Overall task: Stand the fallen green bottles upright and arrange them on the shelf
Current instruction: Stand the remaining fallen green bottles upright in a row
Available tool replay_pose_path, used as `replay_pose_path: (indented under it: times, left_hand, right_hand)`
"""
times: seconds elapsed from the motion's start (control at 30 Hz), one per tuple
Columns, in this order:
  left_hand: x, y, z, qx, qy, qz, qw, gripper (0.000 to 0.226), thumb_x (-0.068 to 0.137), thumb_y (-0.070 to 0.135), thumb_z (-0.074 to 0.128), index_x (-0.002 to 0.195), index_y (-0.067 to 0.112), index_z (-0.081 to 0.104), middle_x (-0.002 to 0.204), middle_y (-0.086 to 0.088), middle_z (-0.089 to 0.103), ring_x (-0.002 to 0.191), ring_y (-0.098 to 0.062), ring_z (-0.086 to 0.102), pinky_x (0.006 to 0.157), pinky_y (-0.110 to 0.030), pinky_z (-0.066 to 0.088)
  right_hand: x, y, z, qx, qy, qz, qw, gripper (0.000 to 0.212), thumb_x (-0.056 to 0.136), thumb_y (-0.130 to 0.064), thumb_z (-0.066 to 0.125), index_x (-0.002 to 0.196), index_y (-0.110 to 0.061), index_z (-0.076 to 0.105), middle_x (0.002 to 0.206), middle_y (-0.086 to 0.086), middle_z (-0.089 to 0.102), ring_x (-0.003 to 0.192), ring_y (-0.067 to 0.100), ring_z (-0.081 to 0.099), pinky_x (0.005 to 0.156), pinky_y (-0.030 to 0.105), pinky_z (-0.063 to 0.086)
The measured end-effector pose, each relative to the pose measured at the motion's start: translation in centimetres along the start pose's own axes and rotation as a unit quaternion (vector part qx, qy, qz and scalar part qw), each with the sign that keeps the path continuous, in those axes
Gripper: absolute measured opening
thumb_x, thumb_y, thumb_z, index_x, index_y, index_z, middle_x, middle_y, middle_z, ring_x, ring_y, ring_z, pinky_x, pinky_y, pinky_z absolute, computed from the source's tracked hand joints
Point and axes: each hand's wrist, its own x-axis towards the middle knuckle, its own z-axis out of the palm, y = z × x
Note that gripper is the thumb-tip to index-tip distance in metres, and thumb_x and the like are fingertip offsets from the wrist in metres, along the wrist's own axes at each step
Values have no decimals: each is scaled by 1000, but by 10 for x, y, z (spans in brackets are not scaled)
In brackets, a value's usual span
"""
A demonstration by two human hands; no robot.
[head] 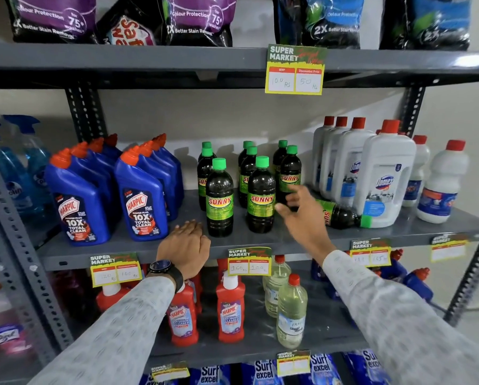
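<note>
Fallen Sunny bottle (341,215): lying against the big Domex jug (382,176), long axis left-right, green cap toward the jug.
Nearer hand: right hand (302,215), fingers loosely spread, holding nothing, just left of the bottle's base.
Left hand (187,243): flat on the shelf edge (149,251).
Hidden: bottle's base, behind the right hand.

Bright, even light from the front and above throws soft shadows of the green bottles (261,195) onto the back wall (232,118). Wide-angle bending bows the upper shelf (149,61); the edges look slightly soft, perhaps motion blur
</note>
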Motion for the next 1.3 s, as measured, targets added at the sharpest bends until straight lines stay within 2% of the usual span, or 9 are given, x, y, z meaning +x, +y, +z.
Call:
replay_pose_path:
  times: [0.13, 0.23, 0.3, 0.57, 0.7, 0.87, 1.0, 1.17, 1.3]
  left_hand:
    - [0, 2, -2, -3, -7, 0, 1000, 58, 104, 35, 23, 155, 11, 38, 165, -7, 34, 153, -19, 31, 127, -37, 21]
    - [0, 2, -1, -4, -14, -3, 1000, 59, 104, 35, 23, 155, 10, 37, 165, -8, 33, 154, -19, 30, 128, -38, 20]
    - [2, 1, -1, -3, -18, -5, 1000, 59, 103, 35, 24, 155, 10, 37, 165, -9, 33, 154, -20, 30, 128, -38, 20]
    - [4, -1, 2, -3, -27, -5, 1000, 60, 103, 35, 23, 156, 9, 35, 166, -10, 32, 154, -21, 30, 128, -39, 20]
    - [4, 0, 1, -1, -31, -3, 1000, 61, 103, 36, 22, 156, 9, 33, 166, -9, 30, 154, -21, 29, 128, -39, 19]
    - [3, 0, 1, -1, -29, -3, 1000, 60, 103, 36, 21, 157, 10, 33, 166, -9, 30, 154, -21, 29, 128, -39, 19]
    - [4, 0, 0, -3, -29, 1, 1000, 60, 103, 36, 21, 157, 10, 33, 166, -9, 31, 154, -21, 29, 128, -40, 20]
    - [2, -1, 0, -7, -28, 3, 1000, 62, 103, 38, 19, 157, 10, 31, 167, -9, 30, 154, -21, 29, 128, -39, 20]
    - [2, -1, -4, -7, -23, -2, 1000, 65, 101, 38, 16, 157, 9, 32, 166, -9, 31, 154, -21, 29, 127, -38, 21]
  right_hand:
    - [5, 15, -49, -243, 62, -53, 967, 38, 92, -17, 67, 129, -10, 62, 119, 13, 63, 113, 36, 59, 91, 49, 50]
    - [6, 29, -78, -421, -6, 27, 907, 41, 89, -27, 65, 127, -12, 61, 123, 15, 58, 119, 40, 51, 85, 55, 48]
    - [5, 35, -89, -457, -61, 71, 885, 46, 90, -39, 65, 129, -14, 58, 127, 13, 58, 124, 38, 48, 89, 56, 46]
    - [-6, 51, -101, -382, -63, 28, 922, 57, 84, -37, 78, 134, -22, 56, 127, 6, 53, 123, 34, 46, 91, 59, 47]
    - [-5, 63, -107, -296, -69, 66, 950, 62, 85, -46, 76, 136, -19, 55, 122, 13, 57, 118, 37, 48, 97, 50, 44]
    - [-3, 71, -109, -191, -74, 130, 970, 57, 84, -46, 79, 128, -23, 52, 106, 3, 64, 92, 25, 56, 72, 35, 39]
    - [4, 59, -108, -149, -44, 142, 978, 59, 75, -37, 88, 123, -22, 58, 102, -1, 63, 93, 24, 59, 75, 34, 42]
    - [45, 15, -124, -191, -73, 42, 978, 56, 69, -19, 92, 118, -21, 67, 105, 3, 68, 90, 24, 60, 81, 31, 43]
    - [90, -32, -131, -267, -169, -85, 945, 60, 65, -2, 89, 120, -19, 68, 118, 7, 68, 101, 25, 59, 84, 32, 43]
